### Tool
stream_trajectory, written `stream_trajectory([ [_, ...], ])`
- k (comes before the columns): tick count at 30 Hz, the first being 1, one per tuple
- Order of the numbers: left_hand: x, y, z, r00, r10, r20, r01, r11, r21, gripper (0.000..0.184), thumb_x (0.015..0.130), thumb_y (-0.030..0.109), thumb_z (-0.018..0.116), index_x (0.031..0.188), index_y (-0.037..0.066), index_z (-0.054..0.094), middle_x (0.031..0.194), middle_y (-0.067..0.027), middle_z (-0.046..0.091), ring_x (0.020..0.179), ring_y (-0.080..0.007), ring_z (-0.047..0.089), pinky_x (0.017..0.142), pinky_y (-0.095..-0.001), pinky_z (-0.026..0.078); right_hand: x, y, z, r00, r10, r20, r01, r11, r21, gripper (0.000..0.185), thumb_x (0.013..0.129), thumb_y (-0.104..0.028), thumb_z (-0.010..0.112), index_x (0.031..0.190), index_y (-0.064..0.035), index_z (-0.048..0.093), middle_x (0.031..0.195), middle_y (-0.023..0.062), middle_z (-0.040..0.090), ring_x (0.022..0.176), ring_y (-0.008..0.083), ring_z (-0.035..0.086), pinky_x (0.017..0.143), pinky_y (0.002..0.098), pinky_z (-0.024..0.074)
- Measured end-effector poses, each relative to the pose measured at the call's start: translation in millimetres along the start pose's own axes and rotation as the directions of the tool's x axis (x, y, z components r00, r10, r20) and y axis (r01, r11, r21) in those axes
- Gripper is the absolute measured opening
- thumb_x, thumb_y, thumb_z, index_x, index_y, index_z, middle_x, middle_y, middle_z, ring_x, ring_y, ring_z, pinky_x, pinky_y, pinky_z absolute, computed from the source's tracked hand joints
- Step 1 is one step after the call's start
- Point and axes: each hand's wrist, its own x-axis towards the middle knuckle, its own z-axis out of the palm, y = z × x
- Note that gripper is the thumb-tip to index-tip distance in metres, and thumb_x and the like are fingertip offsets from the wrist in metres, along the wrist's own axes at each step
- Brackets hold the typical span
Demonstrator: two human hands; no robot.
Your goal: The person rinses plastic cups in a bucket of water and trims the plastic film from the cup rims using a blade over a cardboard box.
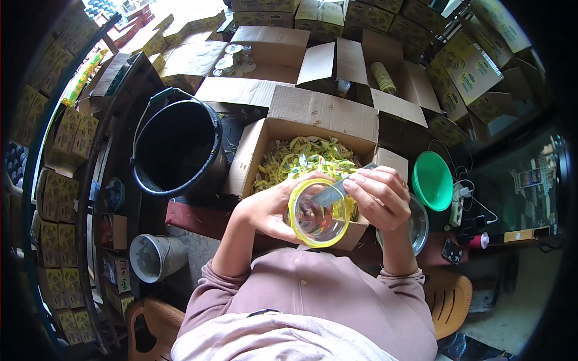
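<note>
My left hand point(272, 207) is wrapped around the side of a clear round plastic container point(313, 225) with a yellow rim, its open end tilted up toward me. In my right hand point(382, 195) is a knife, its broad grey blade point(330, 195) lying across the container's mouth near the rim. The knife's handle is mostly hidden by my fingers. Just beyond both hands stands an open cardboard box point(322, 108) with yellow-green plastic strips point(307, 153) heaped inside. Under my right forearm, a clear bowl point(418, 225) is partly covered.
A black bucket point(221, 150) stands left of the box, and a grey bucket point(158, 257) sits lower down. To the right are a green bowl point(432, 180), a power strip point(457, 207) with cables and a phone point(453, 251). Open cartons point(271, 39) line the back.
</note>
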Motion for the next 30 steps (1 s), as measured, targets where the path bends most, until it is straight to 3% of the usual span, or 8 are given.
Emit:
stream_trajectory([
  [3, 4.1, 5.1, 2.6, 1.000, 0.010, 0.024, -0.009, 1.000, -0.018, 0.070, 0.058, 0.036, 0.074, 0.113, -0.001, 0.049, 0.111, -0.0163, 0.051, 0.106, -0.0277, 0.048, 0.100, -0.0379, 0.026, -0.8, -0.7, 1.7, 1.000, -0.007, -0.012, 0.007, 1.000, 0.013, 0.015, 0.065, -0.009, 0.068, 0.080, -0.0059, 0.067, 0.079, 0.0038, 0.062, 0.074, 0.0156, 0.061, 0.065, 0.0274, 0.0482],
  [12, 6.8, 7.9, 2.3, 0.999, 0.046, 0.022, -0.048, 0.994, 0.095, 0.065, 0.059, 0.035, 0.074, 0.108, -0.001, 0.051, 0.107, -0.0151, 0.052, 0.103, -0.0264, 0.048, 0.098, -0.0373, 0.029, 1.1, -4.8, -3.0, 0.999, -0.040, 0.006, 0.040, 0.998, -0.041, 0.012, 0.064, -0.006, 0.067, 0.076, -0.0038, 0.066, 0.075, 0.0039, 0.061, 0.070, 0.0157, 0.060, 0.061, 0.0281, 0.0489],
  [15, 8.5, 11.1, 1.4, 0.996, -0.024, 0.085, 0.021, 0.999, 0.042, 0.065, 0.059, 0.035, 0.074, 0.107, -0.001, 0.051, 0.105, -0.0143, 0.052, 0.100, -0.0251, 0.048, 0.096, -0.0367, 0.031, -1.2, -4.9, -3.3, 0.999, -0.039, 0.017, 0.040, 0.998, -0.046, 0.014, 0.065, -0.008, 0.067, 0.078, -0.0048, 0.067, 0.076, 0.0037, 0.061, 0.072, 0.0143, 0.060, 0.064, 0.0271, 0.0480],
  [18, 8.4, 3.0, -0.4, 0.987, 0.118, 0.110, -0.135, 0.978, 0.160, 0.087, 0.053, 0.030, 0.080, 0.121, -0.002, 0.038, 0.106, -0.0106, 0.054, 0.097, -0.0197, 0.051, 0.094, -0.0329, 0.032, -3.5, -4.1, -1.7, 0.999, -0.038, 0.007, 0.039, 0.999, -0.033, 0.014, 0.065, -0.008, 0.067, 0.078, -0.0044, 0.067, 0.076, 0.0039, 0.061, 0.072, 0.0144, 0.060, 0.064, 0.0273, 0.0482],
  [21, 9.8, 12.7, 5.1, 0.995, -0.049, 0.084, 0.055, 0.996, -0.067, 0.063, 0.059, 0.028, 0.076, 0.109, -0.001, 0.048, 0.100, -0.0100, 0.052, 0.093, -0.0183, 0.049, 0.086, -0.0315, 0.039, -3.6, -4.5, -1.2, 0.999, -0.036, 0.005, 0.036, 0.999, -0.024, 0.014, 0.065, -0.008, 0.066, 0.078, -0.0041, 0.067, 0.075, 0.0040, 0.061, 0.072, 0.0145, 0.060, 0.064, 0.0274, 0.0483],
  [24, 10.1, 11.3, 9.0, 0.999, -0.041, 0.029, 0.045, 0.988, -0.151, 0.060, 0.061, 0.024, 0.075, 0.108, 0.000, 0.048, 0.098, -0.0086, 0.052, 0.089, -0.0153, 0.049, 0.081, -0.0283, 0.041, -1.8, -7.0, -1.9, 0.999, -0.039, 0.007, 0.039, 0.999, -0.015, 0.014, 0.064, -0.007, 0.067, 0.077, -0.0033, 0.066, 0.074, 0.0039, 0.061, 0.070, 0.0152, 0.060, 0.063, 0.0279, 0.0488],
  [30, 12.7, 12.6, 9.8, 0.983, -0.149, 0.104, 0.166, 0.968, -0.186, 0.053, 0.062, 0.019, 0.074, 0.104, 0.001, 0.049, 0.091, -0.0063, 0.054, 0.082, -0.0129, 0.050, 0.074, -0.0265, 0.044, -1.3, -8.7, -0.4, 0.999, -0.038, -0.002, 0.038, 0.999, 0.006, 0.013, 0.064, -0.006, 0.067, 0.076, -0.0019, 0.065, 0.072, 0.0042, 0.059, 0.068, 0.0163, 0.059, 0.060, 0.0287, 0.0497],
])
